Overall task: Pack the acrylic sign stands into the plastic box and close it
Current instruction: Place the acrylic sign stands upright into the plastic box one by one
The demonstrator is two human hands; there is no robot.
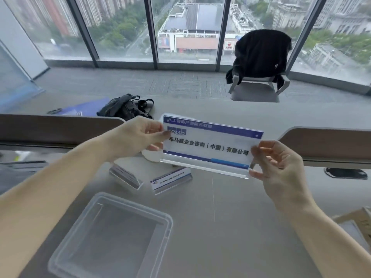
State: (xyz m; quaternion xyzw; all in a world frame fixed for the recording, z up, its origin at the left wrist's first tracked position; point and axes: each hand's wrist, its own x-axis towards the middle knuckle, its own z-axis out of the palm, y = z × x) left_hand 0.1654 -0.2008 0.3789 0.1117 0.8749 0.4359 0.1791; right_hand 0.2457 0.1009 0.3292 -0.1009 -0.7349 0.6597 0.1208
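I hold an acrylic sign stand (208, 145) with a blue-and-white printed card in the air above the desk. My left hand (136, 137) pinches its left edge. Its lower right corner is pinched by my right hand (281, 167). Two more acrylic sign stands lie on the desk below it, one on the left (125, 176) and one on the right (170, 180). A clear plastic box (112, 237) sits open at the near left, with nothing visible inside. I see no separate lid.
A grey desk (220, 227) with brown divider panels (331, 145) along its far side. A black bag (125, 107) and blue folder (88, 108) lie beyond the divider. A chair with a black jacket (259, 57) stands by the windows. Cardboard (355, 219) sits at the right edge.
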